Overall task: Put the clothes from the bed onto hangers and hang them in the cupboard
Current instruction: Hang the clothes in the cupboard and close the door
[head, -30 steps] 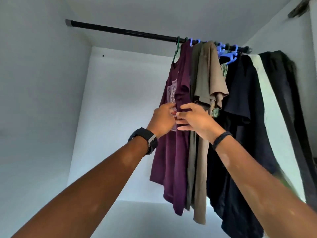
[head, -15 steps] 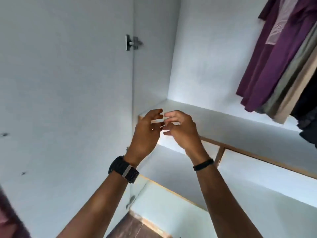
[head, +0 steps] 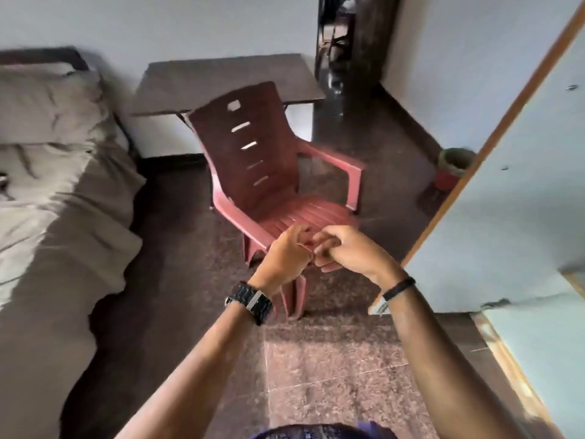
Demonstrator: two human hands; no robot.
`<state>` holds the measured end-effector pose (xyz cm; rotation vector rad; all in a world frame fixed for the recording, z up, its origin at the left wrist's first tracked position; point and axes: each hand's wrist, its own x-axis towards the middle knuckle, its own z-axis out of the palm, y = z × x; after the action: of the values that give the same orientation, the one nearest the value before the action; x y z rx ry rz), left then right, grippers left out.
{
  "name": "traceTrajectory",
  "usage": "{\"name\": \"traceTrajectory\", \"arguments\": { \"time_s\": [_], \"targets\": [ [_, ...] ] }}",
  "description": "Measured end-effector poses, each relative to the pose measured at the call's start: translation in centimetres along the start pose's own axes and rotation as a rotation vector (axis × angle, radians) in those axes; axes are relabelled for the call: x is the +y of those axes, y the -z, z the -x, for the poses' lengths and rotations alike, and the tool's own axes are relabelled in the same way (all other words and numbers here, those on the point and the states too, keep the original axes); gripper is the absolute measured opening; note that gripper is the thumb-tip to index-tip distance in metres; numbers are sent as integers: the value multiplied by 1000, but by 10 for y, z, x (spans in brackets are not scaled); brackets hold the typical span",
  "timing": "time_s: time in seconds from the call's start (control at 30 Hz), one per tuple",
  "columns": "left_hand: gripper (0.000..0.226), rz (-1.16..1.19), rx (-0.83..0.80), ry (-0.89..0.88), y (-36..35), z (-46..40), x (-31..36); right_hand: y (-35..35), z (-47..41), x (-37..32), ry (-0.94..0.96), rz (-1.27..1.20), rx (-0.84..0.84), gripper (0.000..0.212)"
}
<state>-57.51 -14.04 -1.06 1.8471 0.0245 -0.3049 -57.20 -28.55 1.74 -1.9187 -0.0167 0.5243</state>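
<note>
My left hand (head: 285,258) and my right hand (head: 346,250) meet in front of me, fingers curled against each other, with nothing in either. Both hover over the front of a red plastic chair (head: 269,160). The bed (head: 63,217) lies at the left under a rumpled beige sheet, a pillow (head: 47,106) at its head. A small dark item (head: 2,182) shows at the bed's left edge; what it is I cannot tell. The pale cupboard door (head: 522,185) stands open at the right. No hanger and none of the hung clothes are in view.
A dark table (head: 221,80) stands behind the chair against the wall. A small bin (head: 452,166) sits on the floor by the cupboard door. A dark doorway (head: 348,42) opens at the back. Brown stone floor runs between bed and chair.
My view has swung from the hung clothes inside the cupboard down and round to the room. Both hands let go of the purple shirt and came away together, empty.
</note>
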Motion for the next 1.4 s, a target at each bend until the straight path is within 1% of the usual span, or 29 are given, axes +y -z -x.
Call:
{"name": "traceTrajectory", "arguments": {
  "time_s": [0.1, 0.23, 0.37, 0.43, 0.5, 0.53, 0.7, 0.87, 1.03, 1.17, 1.27, 1.4],
  "targets": [
    [40, -28, 141, 96, 85, 20, -43, -88, -49, -33, -8, 68, -192, 33],
    [45, -18, 328, 207, 164, 32, -87, -173, -105, -61, -11, 137, -352, 30],
    [47, 48, 512, 287, 246, 24, -126, -254, -176, -98, 25, 229, -585, 26],
    [46, 80, 598, 317, 289, 14, -140, -293, -216, -120, 70, 271, -646, 24],
    [46, 106, 657, 361, 328, 5, -148, -323, -249, -144, 100, 306, -665, 23],
    [46, 130, 704, 370, 357, -3, -150, -342, -272, -166, 123, 323, -691, 24],
    [49, 161, 874, 347, 471, -37, -153, -418, -356, -248, 239, 404, -810, 27],
    [48, 218, 941, 317, 573, -79, -174, -495, -440, -304, 319, 438, -838, 23],
    [52, 226, 990, 292, 686, -129, -210, -572, -531, -346, 348, 407, -793, 22],
    [51, 156, 949, 290, 779, -170, -229, -625, -595, -387, 319, 354, -732, 24],
    [53, 115, 917, 271, 863, -208, -240, -669, -655, -429, 300, 294, -690, 26],
    [54, 49, 919, 297, 934, -256, -252, -708, -722, -465, 276, 284, -678, 27]
  ]
}}
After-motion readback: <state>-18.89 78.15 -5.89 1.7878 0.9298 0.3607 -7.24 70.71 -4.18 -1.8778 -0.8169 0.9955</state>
